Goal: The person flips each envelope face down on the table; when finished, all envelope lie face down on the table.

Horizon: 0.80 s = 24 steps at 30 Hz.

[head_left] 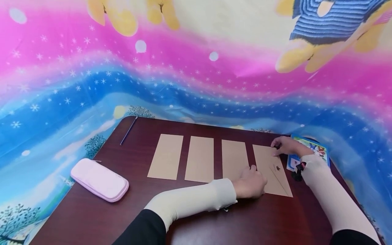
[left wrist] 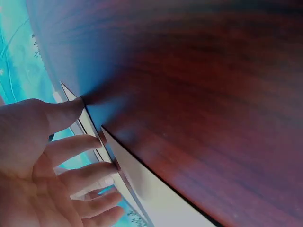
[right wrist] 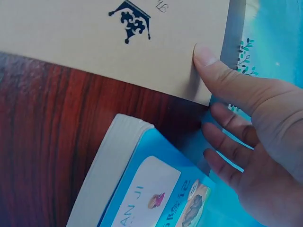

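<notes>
Several thin kraft-brown notebooks stand in a row on the dark table; the rightmost notebook (head_left: 264,160) bears a small black crown and a slanting line. My left hand (head_left: 252,183) is at its near left corner. In the left wrist view the thumb (left wrist: 66,113) meets its near edge, with the fingers fairly straight beside it and a neighbouring notebook (left wrist: 142,184) close by. At the far right corner is my right hand (head_left: 286,145), its thumb (right wrist: 220,75) resting on the cover. The other right fingers lie loosely bent just past the corner.
Beside the right hand lies a thick blue book (right wrist: 156,175) with a picture cover. A pink pencil case (head_left: 99,178) sits at the left, and a slim pen (head_left: 129,131) lies near the table's far left corner. A printed cloth (head_left: 183,75) hangs behind the table.
</notes>
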Available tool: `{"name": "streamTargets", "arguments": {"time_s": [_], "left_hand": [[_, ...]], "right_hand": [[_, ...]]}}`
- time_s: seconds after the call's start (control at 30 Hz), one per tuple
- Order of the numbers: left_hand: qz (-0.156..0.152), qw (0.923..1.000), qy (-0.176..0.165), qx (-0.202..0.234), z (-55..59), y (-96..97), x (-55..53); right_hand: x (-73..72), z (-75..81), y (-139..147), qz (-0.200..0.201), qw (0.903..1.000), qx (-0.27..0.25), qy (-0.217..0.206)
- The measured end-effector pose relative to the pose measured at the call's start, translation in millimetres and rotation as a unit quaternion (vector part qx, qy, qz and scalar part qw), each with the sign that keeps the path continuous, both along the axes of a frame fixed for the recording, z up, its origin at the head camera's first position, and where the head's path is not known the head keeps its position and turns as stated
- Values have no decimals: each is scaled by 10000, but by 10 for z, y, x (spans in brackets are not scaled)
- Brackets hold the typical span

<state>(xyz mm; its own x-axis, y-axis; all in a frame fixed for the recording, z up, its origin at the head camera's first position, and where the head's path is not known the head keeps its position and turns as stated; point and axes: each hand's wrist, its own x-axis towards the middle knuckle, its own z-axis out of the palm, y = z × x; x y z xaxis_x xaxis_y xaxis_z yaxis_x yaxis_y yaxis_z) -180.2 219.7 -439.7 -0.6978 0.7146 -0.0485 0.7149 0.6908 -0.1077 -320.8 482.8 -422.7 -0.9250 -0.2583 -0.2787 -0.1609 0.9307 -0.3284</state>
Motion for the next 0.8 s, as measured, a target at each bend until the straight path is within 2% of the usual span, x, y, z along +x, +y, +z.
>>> {"name": "streamTargets", "arguments": {"time_s": [0.13,0.23,0.43,0.57,0.67,0.8], "left_hand": [[-32,9999,-130,96,-18,24,-30],[-87,9998,-116,117,-32,29,-42],[-154,9998,-82,40,-9,7,-34],[-174,9998,-96,1,9,-4,-27],[-201,9997,-144,32,16,0,-33],[-158,9995,-277,23,31,-4,-40]], "right_hand": [[9,40,-15,13,9997,-174,-149],[19,92,-20,-21,9989,-339,-336],[-2,178,29,-42,9966,-700,-424],[7,255,78,-253,9931,-961,-626],[20,302,135,-442,9866,-1284,-901],[40,328,202,-523,9845,-1415,-899]]}}
